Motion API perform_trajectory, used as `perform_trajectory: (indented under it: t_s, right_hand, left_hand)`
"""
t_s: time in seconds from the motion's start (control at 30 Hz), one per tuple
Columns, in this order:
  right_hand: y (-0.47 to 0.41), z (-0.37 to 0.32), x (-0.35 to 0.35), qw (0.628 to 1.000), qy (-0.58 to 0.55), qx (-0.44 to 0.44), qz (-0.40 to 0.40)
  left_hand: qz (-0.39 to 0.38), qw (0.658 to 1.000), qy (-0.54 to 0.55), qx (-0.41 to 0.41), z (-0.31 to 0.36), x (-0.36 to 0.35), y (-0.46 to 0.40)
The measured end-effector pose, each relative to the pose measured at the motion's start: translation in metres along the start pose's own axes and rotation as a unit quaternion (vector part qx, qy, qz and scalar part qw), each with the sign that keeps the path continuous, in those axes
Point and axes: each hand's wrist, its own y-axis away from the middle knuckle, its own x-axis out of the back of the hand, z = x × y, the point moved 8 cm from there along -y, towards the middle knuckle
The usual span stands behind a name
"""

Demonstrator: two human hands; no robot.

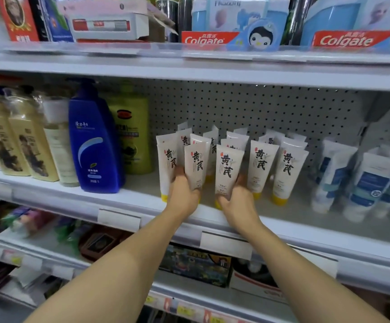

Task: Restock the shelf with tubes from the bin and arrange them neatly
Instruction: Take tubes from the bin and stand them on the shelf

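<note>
At centre frame, one cream tube [195,166] is gripped low on its body by the left hand [182,194], and a second tube [227,171] is gripped likewise by the right hand [238,198]. Both tubes are held upright, yellow caps down, long axes vertical, just in front of the standing rows of matching tubes [262,164] on the middle shelf [142,201]. The hands are set side by side, slightly apart. A blue bottle [95,145] is seen to the left. The bin is not in view.
</note>
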Motion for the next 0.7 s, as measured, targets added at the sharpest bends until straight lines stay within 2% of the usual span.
perform_trajectory:
  t_s: [0.17, 0.27, 0.47, 0.7]
  right_hand:
    - [0.014, 0.005, 0.006, 0.999, 0.005, -0.042, 0.001]
    - [0.029, 0.007, 0.013, 0.997, 0.053, -0.060, 0.013]
    - [0.067, -0.018, 0.010, 0.990, 0.140, -0.036, 0.004]
    - [0.117, -0.080, -0.044, 0.983, 0.164, 0.044, -0.071]
  left_hand:
    - [-0.028, 0.999, -0.017, 0.033, 0.000, 0.000, 0.010]
    - [-0.037, 0.997, -0.039, 0.051, 0.001, 0.005, 0.022]
    - [-0.011, 0.998, -0.044, 0.033, 0.009, 0.042, 0.047]
    - [0.007, 0.997, -0.070, 0.036, -0.009, 0.120, 0.081]
